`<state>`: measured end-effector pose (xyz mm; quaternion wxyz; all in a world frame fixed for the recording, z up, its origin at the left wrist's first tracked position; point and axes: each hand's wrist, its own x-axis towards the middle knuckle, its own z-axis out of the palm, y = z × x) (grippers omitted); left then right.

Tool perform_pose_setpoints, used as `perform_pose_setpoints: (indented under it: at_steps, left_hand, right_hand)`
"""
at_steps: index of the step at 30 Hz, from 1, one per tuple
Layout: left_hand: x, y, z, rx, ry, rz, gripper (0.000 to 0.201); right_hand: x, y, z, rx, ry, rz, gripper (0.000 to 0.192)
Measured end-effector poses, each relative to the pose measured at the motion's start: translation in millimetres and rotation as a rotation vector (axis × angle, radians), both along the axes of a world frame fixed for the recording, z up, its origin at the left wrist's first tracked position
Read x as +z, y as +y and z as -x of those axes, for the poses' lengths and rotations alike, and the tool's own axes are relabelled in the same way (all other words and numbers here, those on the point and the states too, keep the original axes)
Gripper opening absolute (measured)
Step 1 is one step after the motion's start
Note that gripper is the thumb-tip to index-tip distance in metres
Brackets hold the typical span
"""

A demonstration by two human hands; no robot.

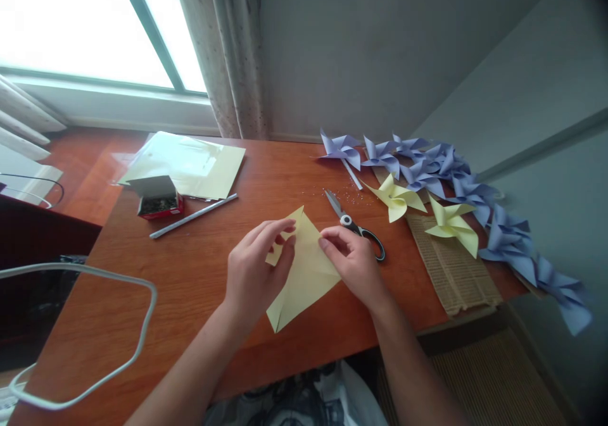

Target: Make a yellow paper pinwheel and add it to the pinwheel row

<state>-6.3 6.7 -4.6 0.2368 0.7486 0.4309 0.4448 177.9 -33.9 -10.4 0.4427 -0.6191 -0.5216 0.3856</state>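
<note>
A pale yellow paper sheet [306, 274], folded along a diagonal, lies on the wooden table [199, 268] in front of me. My left hand [254, 268] pinches its left flap near the upper corner, fingers curled over the edge. My right hand [354, 261] presses and grips the sheet's right corner with thumb and fingers. Black-handled scissors [354, 223] lie closed just beyond my right hand, touching nothing I hold.
Yellow sheets in a clear sleeve [187, 163], a small red box [159, 198] and a thin stick [192, 216] lie at the back left. Purple pinwheels [475, 188] and two yellow pinwheels [425, 211] line the right side by a woven mat [451, 268]. A white cable [118, 356] loops at left.
</note>
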Motion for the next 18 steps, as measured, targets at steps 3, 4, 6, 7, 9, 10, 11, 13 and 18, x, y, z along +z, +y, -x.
perform_pose_setpoints:
  at_steps: [3, 4, 6, 7, 9, 10, 11, 13, 18]
  left_hand:
    - [-0.8, 3, 2, -0.026, -0.091, 0.203, 0.011]
    - [-1.1, 4, 2, -0.037, -0.115, 0.254, 0.009]
    - [-1.7, 4, 3, -0.065, -0.138, 0.322, 0.009]
    - [-1.7, 4, 3, -0.08, -0.138, 0.339, 0.011]
    - [-1.3, 4, 2, -0.098, -0.117, 0.343, 0.012]
    - [-0.9, 4, 2, -0.106, -0.098, 0.338, 0.012]
    - [-0.5, 3, 2, -0.116, -0.079, 0.334, 0.012]
    - [0.0, 3, 1, -0.146, -0.046, 0.328, 0.012]
    - [0.1, 2, 0, -0.198, -0.012, 0.342, 0.013]
  right_hand:
    - [2.9, -2, 6, 0.05, 0.003, 0.008, 0.013]
    - [3.7, -3, 6, 0.064, 0.0, 0.009, 0.012]
    - [5.1, -3, 6, 0.087, -0.018, 0.006, 0.012]
    - [6.0, -3, 6, 0.096, -0.034, 0.001, 0.012]
    - [8.9, -3, 5, 0.103, -0.081, -0.031, 0.012]
    - [10.9, -1, 5, 0.095, -0.108, -0.063, 0.012]
    - [13.2, 0, 5, 0.082, -0.134, -0.102, 0.011]
    - [18.4, 4, 7, 0.069, -0.171, -0.187, 0.008]
    - [26.9, 15, 11, 0.178, -0.259, -0.338, 0.007]
